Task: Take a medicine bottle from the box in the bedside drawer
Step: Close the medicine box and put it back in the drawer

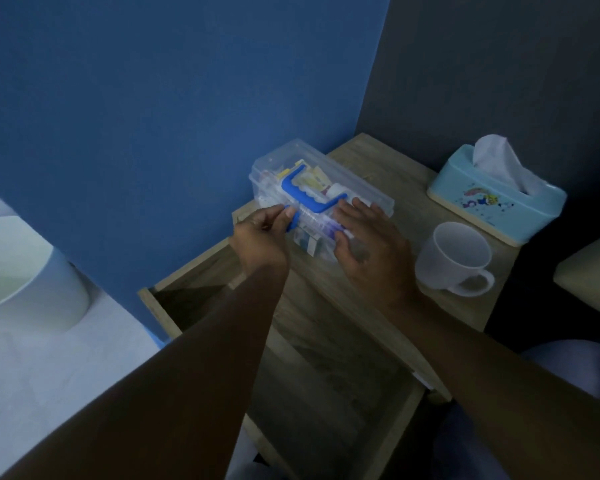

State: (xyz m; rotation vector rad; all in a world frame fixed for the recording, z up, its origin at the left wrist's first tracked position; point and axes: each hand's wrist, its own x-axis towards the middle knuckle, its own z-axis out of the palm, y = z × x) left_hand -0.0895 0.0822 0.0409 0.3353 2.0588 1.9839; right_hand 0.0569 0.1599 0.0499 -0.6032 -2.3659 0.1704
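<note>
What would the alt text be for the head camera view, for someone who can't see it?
Two bare hands work at a clear plastic box with a blue handle on a wooden bedside table: left hand at its blue latch, right hand on its near side. The drawer below is open; a white mug and tissue box sit nearby.

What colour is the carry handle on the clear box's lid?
Blue. The handle on the clear box shows best in the head view, the only one.

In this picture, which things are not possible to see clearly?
- Medicine bottle: head view; the contents of the clear box are blurred, so no bottle can be told apart.
- Blue latch: the left hand partly covers it; locked or released is unclear.
- Open drawer: arms and shadow hide much of its inside.
</note>
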